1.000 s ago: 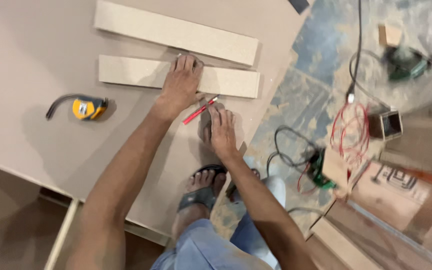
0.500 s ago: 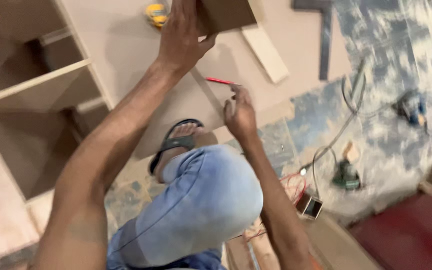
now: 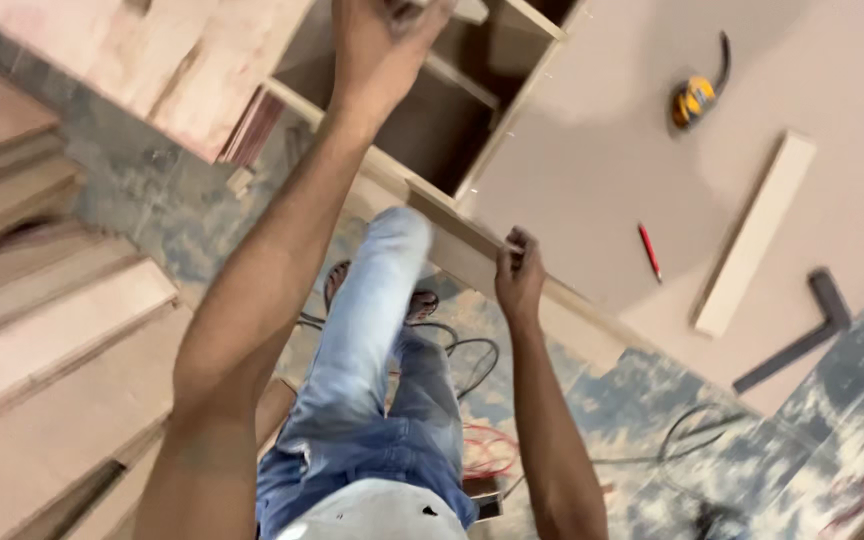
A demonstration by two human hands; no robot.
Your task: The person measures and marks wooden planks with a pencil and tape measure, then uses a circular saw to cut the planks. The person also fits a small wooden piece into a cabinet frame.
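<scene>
My left hand (image 3: pixel 384 45) reaches up at the top of the view, over an open wooden cabinet (image 3: pixel 422 130), with its fingers closed on a pale wooden strip (image 3: pixel 470 10) that is mostly cut off by the frame. My right hand (image 3: pixel 519 275) curls its fingers over the near edge of a large beige board (image 3: pixel 592 170). A red pencil (image 3: pixel 649 250) lies on the board just right of that hand. Below, my leg in light blue jeans (image 3: pixel 372 340) steps forward, with a sandalled foot beside it.
On the board lie a yellow tape measure (image 3: pixel 694 100), a long pale wooden strip (image 3: pixel 754 235) and a dark L-shaped square (image 3: pixel 802 340). Plywood sheets (image 3: pixel 62 330) are stacked at left. Cables (image 3: pixel 472 360) trail over the blue-grey floor.
The view has swung round as I stand up. My left hand lifted a strip off the board and raised it over the cabinet. My right hand left the pencil and took the board's edge.
</scene>
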